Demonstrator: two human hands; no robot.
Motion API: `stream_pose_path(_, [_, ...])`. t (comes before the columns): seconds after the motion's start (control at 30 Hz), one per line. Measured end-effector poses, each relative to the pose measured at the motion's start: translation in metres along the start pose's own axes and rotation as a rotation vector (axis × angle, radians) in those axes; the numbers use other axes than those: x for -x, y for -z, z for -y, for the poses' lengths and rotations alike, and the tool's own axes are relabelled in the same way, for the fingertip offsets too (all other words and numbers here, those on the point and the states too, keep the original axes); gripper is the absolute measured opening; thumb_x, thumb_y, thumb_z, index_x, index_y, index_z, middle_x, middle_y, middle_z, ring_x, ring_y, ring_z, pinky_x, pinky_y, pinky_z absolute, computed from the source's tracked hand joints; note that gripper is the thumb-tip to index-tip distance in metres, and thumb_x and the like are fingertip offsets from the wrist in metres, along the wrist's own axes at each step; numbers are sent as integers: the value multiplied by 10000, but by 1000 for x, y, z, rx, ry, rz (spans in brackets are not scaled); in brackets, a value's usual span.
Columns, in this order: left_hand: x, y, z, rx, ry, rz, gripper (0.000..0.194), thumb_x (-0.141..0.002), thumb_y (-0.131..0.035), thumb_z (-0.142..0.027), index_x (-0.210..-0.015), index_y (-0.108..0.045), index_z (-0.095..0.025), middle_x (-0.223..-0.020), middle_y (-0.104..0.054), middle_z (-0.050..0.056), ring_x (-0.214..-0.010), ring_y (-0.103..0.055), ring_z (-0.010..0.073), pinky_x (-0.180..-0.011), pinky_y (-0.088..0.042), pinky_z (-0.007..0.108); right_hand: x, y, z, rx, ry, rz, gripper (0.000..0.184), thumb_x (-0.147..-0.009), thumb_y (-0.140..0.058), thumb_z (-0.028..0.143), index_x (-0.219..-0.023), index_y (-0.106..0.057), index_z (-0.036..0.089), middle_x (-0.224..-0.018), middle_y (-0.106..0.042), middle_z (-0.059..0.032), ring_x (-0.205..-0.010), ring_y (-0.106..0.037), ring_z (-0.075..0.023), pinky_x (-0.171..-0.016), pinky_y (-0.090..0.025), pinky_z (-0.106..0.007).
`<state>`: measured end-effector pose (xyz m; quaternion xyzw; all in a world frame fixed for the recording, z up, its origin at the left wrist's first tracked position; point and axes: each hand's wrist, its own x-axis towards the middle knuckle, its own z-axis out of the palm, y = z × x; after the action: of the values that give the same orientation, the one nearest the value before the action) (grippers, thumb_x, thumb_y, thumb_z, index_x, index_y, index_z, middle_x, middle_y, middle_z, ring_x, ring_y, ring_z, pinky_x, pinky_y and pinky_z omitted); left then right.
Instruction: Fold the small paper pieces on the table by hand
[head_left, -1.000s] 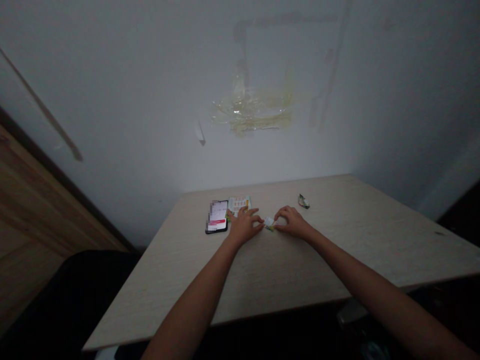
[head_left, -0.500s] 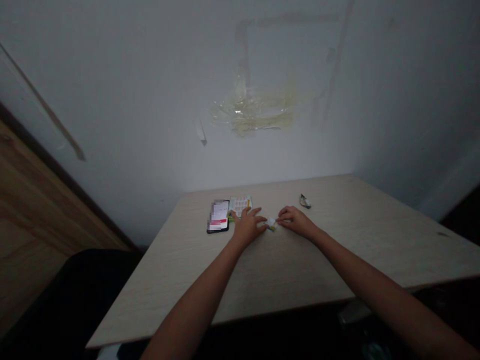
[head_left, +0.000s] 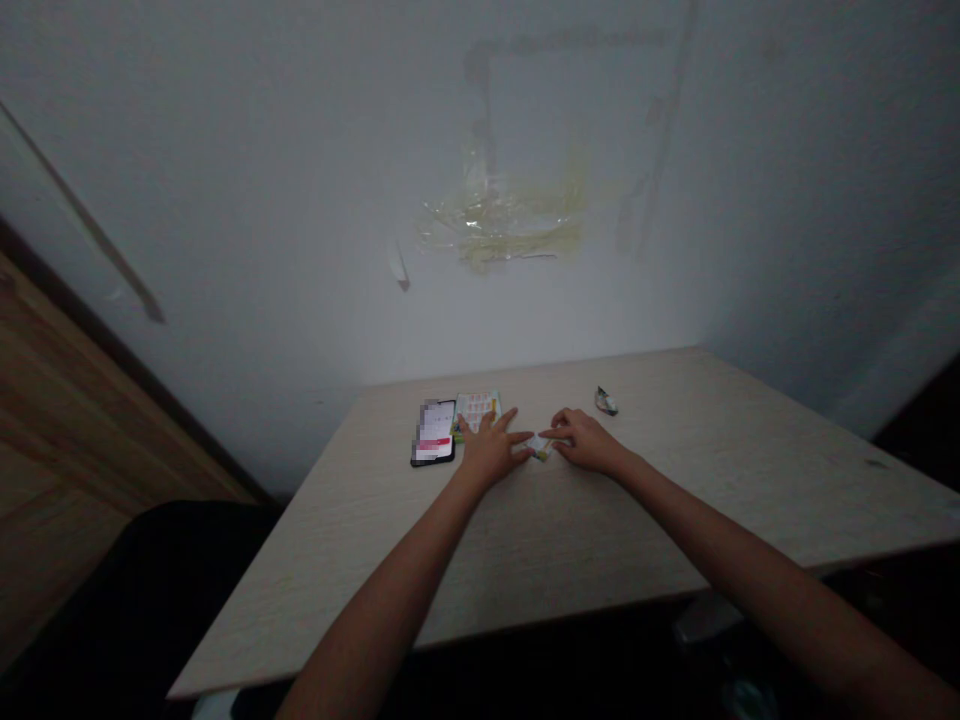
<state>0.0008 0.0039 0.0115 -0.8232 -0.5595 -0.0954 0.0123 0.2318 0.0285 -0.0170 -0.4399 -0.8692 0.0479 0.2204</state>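
Observation:
On the table, a small white folded piece of paper (head_left: 540, 453) with yellow and green printing lies between my two hands. My left hand (head_left: 491, 450) holds its left edge with thumb and index finger, while the other fingers fan out over a printed booklet (head_left: 478, 405). From the right, my right hand (head_left: 589, 440) grips the paper: its index finger stretches across the top and the thumb is close below, with the remaining fingers curled. The fingertips partly cover the paper, so its exact folds are hard to make out.
Left of the booklet lies a phone (head_left: 435, 435) with a lit screen. A small crumpled wrapper (head_left: 606, 401) rests beyond my right hand. The pale wooden table (head_left: 600, 540) meets a wall (head_left: 300, 200) bearing old tape (head_left: 517, 225). A dark chair-like shape (head_left: 172, 580) stands at left.
My right hand has shifted slightly left, and its index finger now reaches over the paper. The paper looks flatter and more covered. My left hand stays nearly in place.

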Motion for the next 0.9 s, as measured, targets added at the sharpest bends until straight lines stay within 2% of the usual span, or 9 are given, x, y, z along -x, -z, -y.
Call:
stream_pose_path(0.23, [4,-3,1,59,-3,8,404,-884,-507,-621,-1273,-573,-536,-1585,-334,-64,-1434,-268,396,-1046,10,815,3,-7,2,-1,-20,-46,420,-867,-603,209,-1251,-657,372,-1134,-579,-76,-1068,-503,-251,-966,-403,-439])
stream_pose_path(0.4, [6,-4,0,69,-49,-91,346,-864,-596,-552,-1195,-653,-468,-1547,-402,-51,-1407,-312,365,-1065,26,804,4,-8,-3,-167,10,-103,274,-846,-633,200,-1088,-742,267,-1070,-605,-77,-1040,-537,-229,-960,-430,-398])
stream_pose_path(0.57, [6,-5,-1,103,-76,-149,203,-850,-648,-496,-1017,-737,-421,-1496,-468,-71,-1372,-359,345,-1056,60,812,4,-11,-10,-240,2,-132,178,-832,-669,225,-972,-771,263,-1001,-619,-62,-1004,-561,-220,-965,-440,-393])
stream_pose_path(0.8, [1,-5,2,172,21,-83,197,-884,-599,-491,-989,-750,-421,-1527,-427,-91,-1392,-327,354,-1062,-14,812,1,-16,-11,-240,-45,-176,154,-859,-657,312,-900,-784,235,-977,-627,-77,-964,-570,-220,-930,-465,-393])
stream_pose_path(0.9, [-1,-5,3,188,35,-75,194,-899,-579,-464,-992,-745,-427,-1528,-422,-95,-1402,-316,360,-1060,-58,816,-1,-16,-11,-236,-44,-174,137,-849,-662,285,-892,-784,239,-961,-633,-75,-949,-575,-218,-913,-472,-388])
